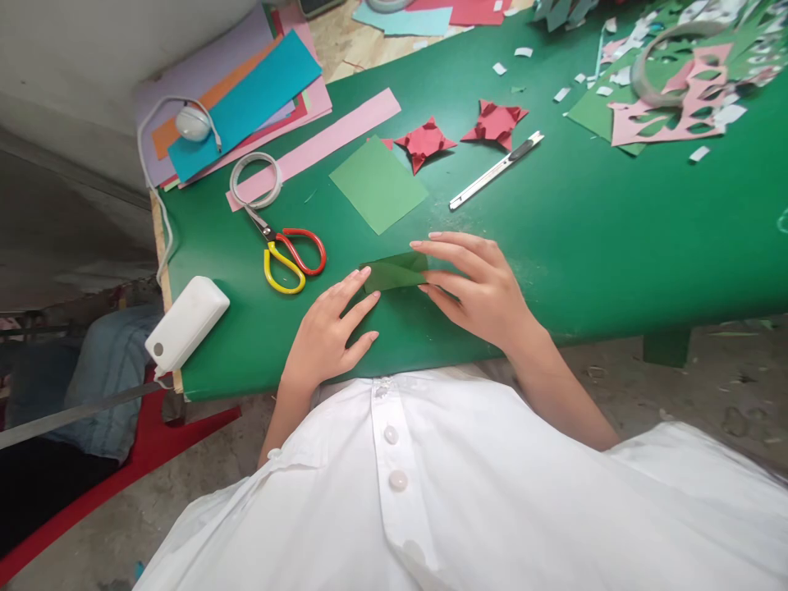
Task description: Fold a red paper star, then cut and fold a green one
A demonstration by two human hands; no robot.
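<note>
A folded piece of green paper (394,272) lies on the green tabletop close to the front edge, between my hands. At its left end, my left hand (329,328) holds it by the fingertips, with the thumb lying apart. My right hand (477,283) grips the right end with thumb and fingers. Just beyond sits a flat green paper square (378,185). Two red folded paper stars (426,144) rest behind that square. To the left of my left hand are scissors (286,256) with one yellow and one red handle.
A silver utility knife (496,171) lies right of the square. A tape roll (256,180) rests on a pink strip (332,139). At left are a white power bank (187,324) and stacked coloured paper (246,107). Cut paper scraps (677,107) cover the far right.
</note>
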